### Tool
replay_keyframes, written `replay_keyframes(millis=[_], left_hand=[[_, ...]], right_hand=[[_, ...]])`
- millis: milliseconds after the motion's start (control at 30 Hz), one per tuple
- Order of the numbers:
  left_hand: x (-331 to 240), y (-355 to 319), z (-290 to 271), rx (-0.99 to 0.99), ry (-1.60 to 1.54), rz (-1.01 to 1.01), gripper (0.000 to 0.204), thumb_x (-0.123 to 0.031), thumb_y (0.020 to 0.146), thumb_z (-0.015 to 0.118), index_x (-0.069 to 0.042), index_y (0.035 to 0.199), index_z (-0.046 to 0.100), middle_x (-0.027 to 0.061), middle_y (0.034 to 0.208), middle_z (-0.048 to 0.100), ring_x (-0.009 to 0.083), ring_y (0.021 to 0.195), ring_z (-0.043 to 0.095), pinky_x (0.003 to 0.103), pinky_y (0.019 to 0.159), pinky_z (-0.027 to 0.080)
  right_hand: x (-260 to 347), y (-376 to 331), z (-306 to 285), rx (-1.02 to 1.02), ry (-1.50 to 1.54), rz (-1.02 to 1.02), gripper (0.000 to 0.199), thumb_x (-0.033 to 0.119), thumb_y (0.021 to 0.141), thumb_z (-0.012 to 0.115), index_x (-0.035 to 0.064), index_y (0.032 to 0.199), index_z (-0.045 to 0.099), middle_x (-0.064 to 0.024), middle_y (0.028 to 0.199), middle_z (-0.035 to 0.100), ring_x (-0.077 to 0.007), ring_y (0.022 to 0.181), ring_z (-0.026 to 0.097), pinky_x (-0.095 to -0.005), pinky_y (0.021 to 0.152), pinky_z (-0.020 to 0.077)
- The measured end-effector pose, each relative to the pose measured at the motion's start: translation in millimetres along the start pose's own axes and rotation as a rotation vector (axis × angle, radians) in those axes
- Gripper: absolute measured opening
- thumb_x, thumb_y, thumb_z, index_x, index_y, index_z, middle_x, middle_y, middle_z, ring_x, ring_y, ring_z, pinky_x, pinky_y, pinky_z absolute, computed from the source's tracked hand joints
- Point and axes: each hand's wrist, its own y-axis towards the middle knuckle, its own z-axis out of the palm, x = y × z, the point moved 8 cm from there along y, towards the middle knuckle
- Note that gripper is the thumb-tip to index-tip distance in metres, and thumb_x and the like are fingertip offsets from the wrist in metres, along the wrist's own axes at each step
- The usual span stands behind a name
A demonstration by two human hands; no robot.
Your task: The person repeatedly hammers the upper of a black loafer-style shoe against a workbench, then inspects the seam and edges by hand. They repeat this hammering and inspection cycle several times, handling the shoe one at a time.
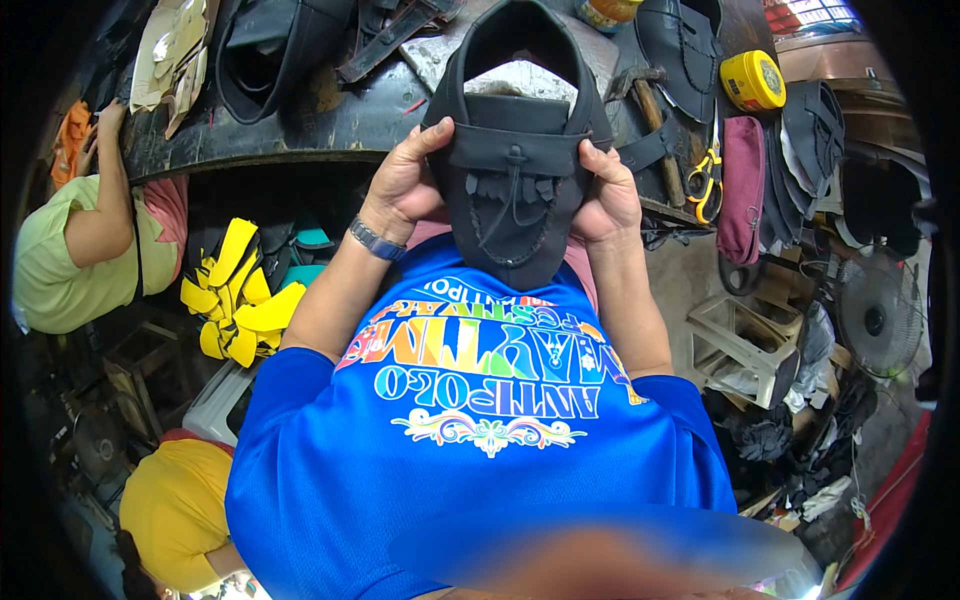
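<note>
A black shoe upper (512,215), moccasin-shaped with a strap, a thin lace and a fringed flap, is held up between my hands at the workbench edge, its toe pointing toward my chest. My left hand (408,178) pinches its left side, thumb on top of the strap end. On the opposite side, my right hand (608,192) grips the strap's other end the same way. Fingers of both hands are partly hidden beneath the upper. Through its opening a pale, worn slab (430,62) on the bench shows. A hammer (655,125) lies just right of the upper.
On the dark workbench (250,138) lie another black upper (262,60), yellow-handled scissors (707,190), a yellow jar (752,80) and a maroon pouch (741,185). Yellow cut pieces (240,300) sit below, left. Two people work at left. A stool (745,350) and fan (880,315) stand right.
</note>
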Motion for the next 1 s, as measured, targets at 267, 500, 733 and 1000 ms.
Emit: replay_keyframes(millis=[267,500,733,1000], left_hand=[[-52.0,-4.4,45.5,0.02,0.478,0.286,0.059,-0.026,0.099,0.063,-0.001,0.146,0.038,0.0127,0.139,0.052,0.0215,0.133,0.049,0.037,0.113,0.038],[-101.8,-3.3,49.1,0.018,0.482,0.539,0.059,-0.044,0.103,0.051,-0.005,0.146,0.039,0.0161,0.137,0.054,0.0271,0.128,0.054,0.041,0.108,0.044],[-104.0,26.5,16.5,-0.148,0.414,0.561,0.051,-0.043,0.102,0.054,-0.008,0.14,0.049,0.0061,0.123,0.063,0.0165,0.113,0.06,0.035,0.1,0.048],[-114.8,53.2,10.8,-0.094,0.383,0.625,0.037,-0.023,0.099,0.063,-0.008,0.131,0.052,0.0055,0.119,0.063,0.0167,0.108,0.06,0.033,0.096,0.048]], right_hand=[[68.5,-21.5,81.5,0.054,-0.527,-0.384,0.031,-0.005,0.08,0.073,-0.0024,0.11,0.068,-0.0108,0.103,0.073,-0.0195,0.092,0.07,-0.0333,0.087,0.055],[37.5,-15.7,136.1,0.26,-1.899,-1.135,0.033,-0.006,0.07,0.07,0.0055,0.1,0.07,-0.0105,0.096,0.071,-0.0267,0.09,0.07,-0.0347,0.078,0.0556],[-23.2,28.0,82.7,0.293,-2.176,-1.279,0.017,0.01,0.075,0.065,0.0061,0.092,0.065,-0.0104,0.098,0.07,-0.0273,0.095,0.069,-0.0395,0.083,0.0545],[-10.8,32.7,85.7,0.226,-2.143,-1.208,0.03,0.006,0.076,0.067,0.0054,0.106,0.068,-0.0148,0.109,0.07,-0.0325,0.105,0.066,-0.0413,0.09,0.0529]])
